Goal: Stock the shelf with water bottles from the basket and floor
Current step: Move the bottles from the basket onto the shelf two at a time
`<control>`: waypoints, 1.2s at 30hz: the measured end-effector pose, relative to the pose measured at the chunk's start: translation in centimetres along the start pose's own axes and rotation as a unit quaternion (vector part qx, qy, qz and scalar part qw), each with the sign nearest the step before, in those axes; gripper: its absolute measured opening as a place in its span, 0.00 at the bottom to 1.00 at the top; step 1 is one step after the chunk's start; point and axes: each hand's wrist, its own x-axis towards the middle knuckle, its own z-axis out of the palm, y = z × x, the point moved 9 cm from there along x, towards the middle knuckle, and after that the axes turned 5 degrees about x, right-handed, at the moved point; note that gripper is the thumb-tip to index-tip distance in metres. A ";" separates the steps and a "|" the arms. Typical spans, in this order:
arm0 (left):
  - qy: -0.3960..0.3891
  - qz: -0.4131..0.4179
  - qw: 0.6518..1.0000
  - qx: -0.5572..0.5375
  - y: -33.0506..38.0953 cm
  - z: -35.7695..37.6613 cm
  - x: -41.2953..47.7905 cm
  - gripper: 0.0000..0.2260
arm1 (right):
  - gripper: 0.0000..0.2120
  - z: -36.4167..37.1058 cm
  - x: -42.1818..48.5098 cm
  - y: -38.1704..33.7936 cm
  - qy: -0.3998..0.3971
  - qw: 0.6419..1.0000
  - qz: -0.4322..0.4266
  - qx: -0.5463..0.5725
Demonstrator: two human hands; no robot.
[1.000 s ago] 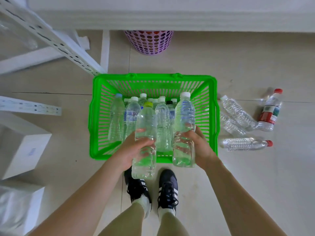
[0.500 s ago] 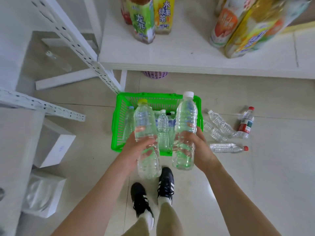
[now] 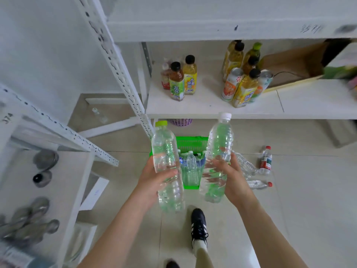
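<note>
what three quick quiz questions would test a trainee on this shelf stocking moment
1. True or false: the left hand grips the clear plastic water bottle with the yellow-green cap.
2. Which grips the clear plastic water bottle with the white cap? A: the left hand. B: the right hand. C: neither.
3. How many red-capped clear bottles are on the floor right of the green plastic basket?

Key: 1 true; 2 B; 3 two.
</note>
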 end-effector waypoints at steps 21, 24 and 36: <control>-0.036 0.254 0.965 0.052 31.4 1.8 -11.0 0.35 | 0.33 17.3 -8.2 -26.4 -0.135 0.971 -0.196 -0.019; -0.022 0.270 0.961 0.054 34.6 1.9 -9.7 0.36 | 0.41 19.0 -6.4 -29.1 -0.148 0.968 -0.200 -0.024; 0.000 0.277 0.957 0.086 45.1 0.0 1.6 0.35 | 0.35 24.8 5.6 -35.1 -0.141 0.963 -0.226 -0.035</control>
